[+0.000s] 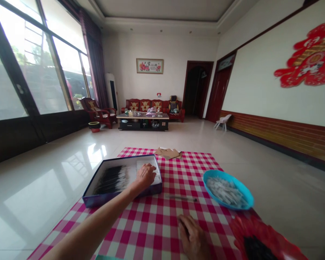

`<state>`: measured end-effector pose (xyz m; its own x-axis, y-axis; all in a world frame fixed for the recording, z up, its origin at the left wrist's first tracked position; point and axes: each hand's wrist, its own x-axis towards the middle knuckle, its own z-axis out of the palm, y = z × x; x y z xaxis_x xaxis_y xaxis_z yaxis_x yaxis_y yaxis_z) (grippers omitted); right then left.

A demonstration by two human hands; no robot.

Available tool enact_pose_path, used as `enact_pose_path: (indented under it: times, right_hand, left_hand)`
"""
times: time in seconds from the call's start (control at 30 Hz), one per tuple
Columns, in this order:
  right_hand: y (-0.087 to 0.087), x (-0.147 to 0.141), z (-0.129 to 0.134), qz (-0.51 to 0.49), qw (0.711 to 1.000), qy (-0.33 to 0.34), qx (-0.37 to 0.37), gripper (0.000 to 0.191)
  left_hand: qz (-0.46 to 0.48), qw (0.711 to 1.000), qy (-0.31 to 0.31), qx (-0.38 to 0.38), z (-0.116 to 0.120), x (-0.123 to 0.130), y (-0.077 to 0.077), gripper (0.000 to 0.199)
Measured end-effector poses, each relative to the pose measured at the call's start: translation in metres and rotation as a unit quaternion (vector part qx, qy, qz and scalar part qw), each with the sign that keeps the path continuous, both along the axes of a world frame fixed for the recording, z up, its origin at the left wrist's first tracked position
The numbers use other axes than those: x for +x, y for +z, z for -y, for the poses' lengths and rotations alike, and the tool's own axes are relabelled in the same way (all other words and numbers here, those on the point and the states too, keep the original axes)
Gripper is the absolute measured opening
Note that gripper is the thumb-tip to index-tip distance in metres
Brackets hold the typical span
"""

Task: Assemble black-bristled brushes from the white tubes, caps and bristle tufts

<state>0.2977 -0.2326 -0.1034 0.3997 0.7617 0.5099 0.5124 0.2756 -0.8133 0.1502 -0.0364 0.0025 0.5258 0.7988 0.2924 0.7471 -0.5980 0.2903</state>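
risks first, my read: left forearm crosses the near wall of the dark blue open cardboard box with a white lining [103,199], left of centre; a low pull-back could drag it or mix the rows. turquoise plastic bowl [248,193], right side of frame, sits close to the cloth's right edge; an elbow bump could tip it. slim pen-like stick with a dark tip [182,198], centre, lies loose just beyond the right hand; a nudge could roll it.

fingers: left hand [146,174] is in the box's right end, fingers bent down over thin white sticks [157,177]; can't tell if they pinch any. right hand [194,236], bottom centre-right, is loosely curled low over the pink-and-white checked tablecloth [143,225]; palm hidden, can't tell if it holds anything.

counts: 1 box, 1 bowl, 1 loose stick, 1 red plastic bag [273,236] lower right with dark contents. box's black-and-clear rods [111,180], white sticks, bowl's whitish translucent pieces [224,189]: many, too blurred to count. brown cardboard scraps [169,153] at the far edge: several, overlapping.
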Motion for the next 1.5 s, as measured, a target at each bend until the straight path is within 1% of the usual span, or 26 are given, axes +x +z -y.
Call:
enact_pose_path:
  times: [0.07,0.1,0.17,0.23,0.3,0.37,0.43,0.53,0.6,0.7,0.77,0.8,0.83,0.9,1.03,1.17,1.27,1.4,1.5]
  right_hand:
    - [0.000,0.004,0.000,-0.031,0.999,-0.010,-0.003,0.018]
    - [0.000,0.007,0.000,-0.049,0.999,-0.018,-0.007,0.018]
    - [-0.002,0.014,0.000,-0.087,0.995,-0.040,-0.025,0.021]
    - [-0.004,0.020,0.001,-0.117,0.990,-0.063,-0.044,0.023]
    - [-0.004,0.023,0.003,-0.123,0.988,-0.073,-0.054,0.025]
    - [-0.005,0.024,0.003,-0.116,0.989,-0.076,-0.055,0.026]
    - [-0.006,0.023,0.003,-0.109,0.990,-0.073,-0.056,0.028]
    - [-0.009,0.023,0.002,-0.098,0.991,-0.075,-0.054,0.033]
    - [-0.010,0.026,0.001,-0.099,0.990,-0.087,-0.048,0.038]
    - [-0.010,0.031,0.000,-0.130,0.981,-0.142,-0.037,0.047]
    - [-0.006,0.034,0.002,-0.153,0.971,-0.178,-0.053,0.054]
    - [-0.004,0.034,0.002,-0.161,0.967,-0.185,-0.068,0.057]
    - [-0.001,0.034,0.003,-0.167,0.965,-0.181,-0.085,0.059]
    - [0.005,0.032,0.005,-0.177,0.967,-0.151,-0.103,0.059]
    - [0.014,0.026,0.007,-0.183,0.974,-0.091,-0.100,0.049]
    - [0.018,0.024,0.008,-0.142,0.983,-0.059,-0.105,0.044]
    - [0.017,0.024,0.009,-0.130,0.984,-0.053,-0.107,0.043]
    - [0.015,0.025,0.009,-0.132,0.986,-0.045,-0.093,0.038]
    - [0.015,0.026,0.008,-0.152,0.984,-0.022,-0.090,0.035]
  left_hand:
    - [0.000,0.999,-0.048,0.012,0.019,0.009,0.000,0.025]
    - [-0.003,0.997,-0.078,0.014,0.029,0.016,-0.003,0.025]
    - [-0.017,0.991,-0.135,0.007,0.049,0.033,-0.014,0.023]
    - [-0.031,0.985,-0.167,0.000,0.065,0.052,-0.029,0.020]
    - [-0.041,0.983,-0.178,-0.003,0.073,0.069,-0.045,0.017]
    - [-0.045,0.984,-0.174,-0.002,0.075,0.083,-0.059,0.015]
    - [-0.042,0.986,-0.163,0.002,0.075,0.094,-0.068,0.015]
    - [-0.037,0.987,-0.159,0.009,0.075,0.100,-0.078,0.012]
    - [-0.032,0.986,-0.162,0.015,0.078,0.099,-0.081,0.013]
    - [-0.018,0.987,-0.155,0.028,0.087,0.087,-0.084,0.016]
    - [0.003,0.987,-0.157,0.047,0.095,0.075,-0.085,0.017]
    - [0.017,0.984,-0.164,0.061,0.098,0.068,-0.085,0.018]
    - [0.033,0.981,-0.175,0.078,0.101,0.062,-0.085,0.018]
    - [0.058,0.973,-0.195,0.109,0.105,0.050,-0.084,0.018]
    - [0.069,0.968,-0.205,0.130,0.115,0.036,-0.080,0.016]
    - [0.084,0.971,-0.176,0.140,0.128,0.037,-0.079,0.010]
    - [0.092,0.973,-0.148,0.148,0.136,0.041,-0.082,0.011]
    - [0.089,0.976,-0.127,0.154,0.139,0.040,-0.083,0.014]
    - [0.083,0.977,-0.129,0.149,0.137,0.037,-0.081,0.016]
